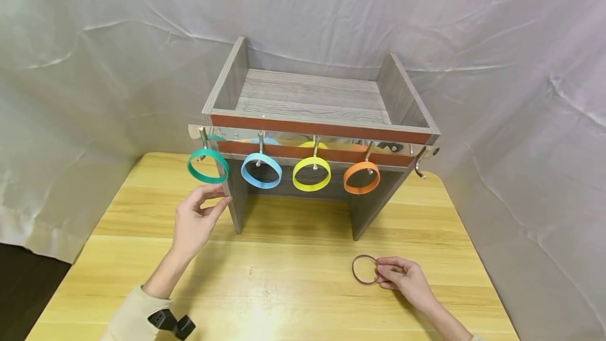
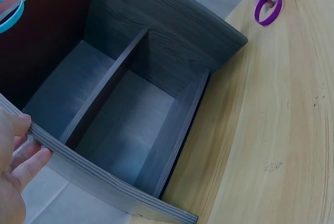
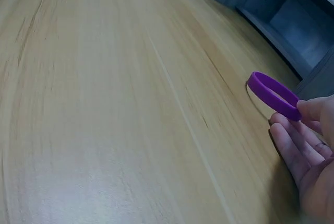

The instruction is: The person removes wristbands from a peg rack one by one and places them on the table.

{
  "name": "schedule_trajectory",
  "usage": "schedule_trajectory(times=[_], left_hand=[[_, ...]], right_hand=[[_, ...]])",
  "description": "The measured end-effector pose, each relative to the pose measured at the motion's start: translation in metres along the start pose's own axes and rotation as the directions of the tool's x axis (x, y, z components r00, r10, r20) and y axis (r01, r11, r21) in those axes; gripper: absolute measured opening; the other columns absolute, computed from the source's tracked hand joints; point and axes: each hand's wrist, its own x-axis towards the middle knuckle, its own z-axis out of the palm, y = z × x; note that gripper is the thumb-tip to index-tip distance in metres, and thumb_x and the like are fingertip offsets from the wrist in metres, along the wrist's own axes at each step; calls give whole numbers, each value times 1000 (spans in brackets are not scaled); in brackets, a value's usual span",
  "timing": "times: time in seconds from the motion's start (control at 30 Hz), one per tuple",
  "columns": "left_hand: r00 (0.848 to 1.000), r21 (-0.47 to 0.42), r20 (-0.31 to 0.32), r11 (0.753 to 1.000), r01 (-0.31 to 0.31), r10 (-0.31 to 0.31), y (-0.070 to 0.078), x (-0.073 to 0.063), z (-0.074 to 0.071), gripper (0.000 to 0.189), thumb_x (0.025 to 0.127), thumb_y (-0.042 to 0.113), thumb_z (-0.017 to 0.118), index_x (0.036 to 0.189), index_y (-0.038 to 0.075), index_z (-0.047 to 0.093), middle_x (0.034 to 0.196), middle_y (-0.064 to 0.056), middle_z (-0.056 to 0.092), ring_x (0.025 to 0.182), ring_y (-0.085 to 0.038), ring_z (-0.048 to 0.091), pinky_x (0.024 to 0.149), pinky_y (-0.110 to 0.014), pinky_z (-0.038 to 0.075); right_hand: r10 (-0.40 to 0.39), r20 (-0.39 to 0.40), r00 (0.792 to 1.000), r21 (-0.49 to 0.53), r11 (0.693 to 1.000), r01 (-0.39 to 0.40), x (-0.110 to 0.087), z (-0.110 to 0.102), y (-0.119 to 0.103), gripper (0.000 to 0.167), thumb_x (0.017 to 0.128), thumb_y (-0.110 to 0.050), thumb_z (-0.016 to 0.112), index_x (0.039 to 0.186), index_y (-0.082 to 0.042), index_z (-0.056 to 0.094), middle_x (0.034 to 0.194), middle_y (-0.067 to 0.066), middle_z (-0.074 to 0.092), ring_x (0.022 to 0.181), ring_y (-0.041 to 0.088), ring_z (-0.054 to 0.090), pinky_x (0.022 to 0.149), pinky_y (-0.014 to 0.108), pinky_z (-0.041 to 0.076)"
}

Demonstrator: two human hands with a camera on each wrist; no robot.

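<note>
My right hand (image 1: 406,283) pinches a purple silicone wristband (image 3: 271,94) by its edge, low over the table at the right. At the left, the fingers and thumb of my left hand (image 1: 195,221) grip the front edge of the side panel (image 2: 120,185) of a grey wood-grain shelf (image 1: 312,91). A metal hook rail (image 1: 293,138) runs along the shelf's front. From its hooks hang a green wristband (image 1: 208,179), a light blue wristband (image 1: 261,185), a yellow wristband (image 1: 311,187) and an orange wristband (image 1: 362,189). The rightmost hook (image 1: 418,164) carries no band.
The shelf stands on a yellow wood-grain table (image 1: 293,278), towards its back edge. Grey cloth (image 1: 303,9) hangs behind and on both sides. A black device (image 1: 170,322) is strapped to the left sleeve.
</note>
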Motion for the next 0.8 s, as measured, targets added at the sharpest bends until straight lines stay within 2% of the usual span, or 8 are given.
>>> schedule_trajectory(times=[0.23,0.53,0.8], left_hand=[[1000,-2,-1,1000,5,-5,0,0,0,28,88,-16,74,115,-8,71,107,26,69,101,10,69,77,-10,62],[1000,6,-6,1000,-7,7,1,0,0,27,88,-16,75,113,-8,71,107,26,69,100,10,69,75,-9,62],[1000,-5,-8,1000,5,-5,-1,0,1,28,87,-17,75,114,-8,71,103,25,70,98,10,69,74,-10,62]], right_hand=[[14,1,1000,-29,999,-14,2,0,-2,46,102,-5,67,132,26,51,100,6,80,85,8,78,79,26,68],[56,-35,998,-33,998,-57,3,2,-3,47,101,-6,69,132,25,52,97,6,79,81,7,77,77,26,68],[70,-55,996,-59,996,-73,2,3,-5,45,100,-7,70,130,23,55,100,11,78,79,8,76,74,26,69]])
